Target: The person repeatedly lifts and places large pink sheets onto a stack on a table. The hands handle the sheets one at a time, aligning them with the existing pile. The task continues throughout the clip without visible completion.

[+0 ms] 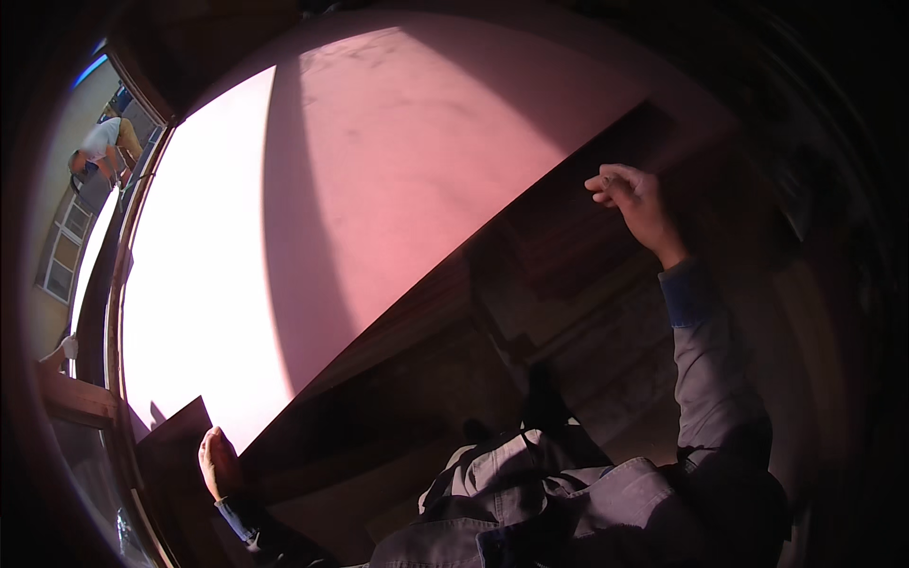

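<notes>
A large, flat pink panel [407, 151] stretches out before me, with one strip glaring white in the sun. At its near left corner is my left hand [220, 466]. The fingers there are pressed together at the panel's edge and seem to grip it, though the far side of the grip is hidden. My right hand [644, 204] is raised beside the panel's long near edge, apart from it. Its fingers are curled in with the thumb against them, and nothing shows in them.
Left of the panel runs a door or window frame [128, 275]. Beyond it a person [109, 142] bends over outdoors, near a wall with a window [66, 246]. Another pale hand or glove [66, 350] shows at the left rim. Below the panel it is too dark to make out much.
</notes>
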A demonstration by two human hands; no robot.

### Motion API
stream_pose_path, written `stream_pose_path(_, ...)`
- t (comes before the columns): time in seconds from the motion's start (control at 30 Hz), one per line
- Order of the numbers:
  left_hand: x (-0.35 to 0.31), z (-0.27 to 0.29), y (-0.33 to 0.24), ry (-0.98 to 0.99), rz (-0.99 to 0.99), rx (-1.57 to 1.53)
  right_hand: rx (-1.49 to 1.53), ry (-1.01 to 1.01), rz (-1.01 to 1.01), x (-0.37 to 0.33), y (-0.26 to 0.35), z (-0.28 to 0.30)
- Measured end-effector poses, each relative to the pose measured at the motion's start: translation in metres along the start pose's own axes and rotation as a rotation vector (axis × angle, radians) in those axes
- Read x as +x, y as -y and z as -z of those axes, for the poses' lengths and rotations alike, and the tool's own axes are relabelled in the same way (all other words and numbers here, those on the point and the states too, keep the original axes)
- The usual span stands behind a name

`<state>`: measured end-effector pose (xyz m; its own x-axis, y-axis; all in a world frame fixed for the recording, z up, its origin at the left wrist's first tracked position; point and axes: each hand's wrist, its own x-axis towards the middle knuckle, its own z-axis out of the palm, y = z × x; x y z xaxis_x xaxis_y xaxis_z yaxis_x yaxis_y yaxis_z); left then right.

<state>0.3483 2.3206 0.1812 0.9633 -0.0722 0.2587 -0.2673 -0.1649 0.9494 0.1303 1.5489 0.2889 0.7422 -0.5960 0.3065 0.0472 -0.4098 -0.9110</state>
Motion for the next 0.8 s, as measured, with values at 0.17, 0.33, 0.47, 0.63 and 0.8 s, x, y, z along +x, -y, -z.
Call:
stream_pose_path(0.17, 0.010, 0.065, 0.042, -0.575, 0.444, -0.073, -0.391, -0.171, 0.016, 0.226, -0.132, 0.168)
stream_pose_path(0.33, -0.067, -0.112, 0.011, -0.766, 0.412, -0.220, -0.664, 0.020, -0.021, 0.442, -0.314, 0.205)
stream_pose_path(0.47, -0.094, -0.246, -0.017, -0.610, 0.418, -0.162, -0.563, 0.568, 0.034, 0.500, -0.418, 0.135)
stream_pose_path(0.63, -0.058, -0.279, -0.031, -0.702, 0.440, -0.166, -0.408, 0.427, -0.175, 0.369, -0.343, 0.063)
stream_pose_path(0.8, 0.002, -0.259, -0.027, -0.777, 0.240, -0.103, 0.033, 0.715, -0.118, 0.213, -0.184, -0.070)
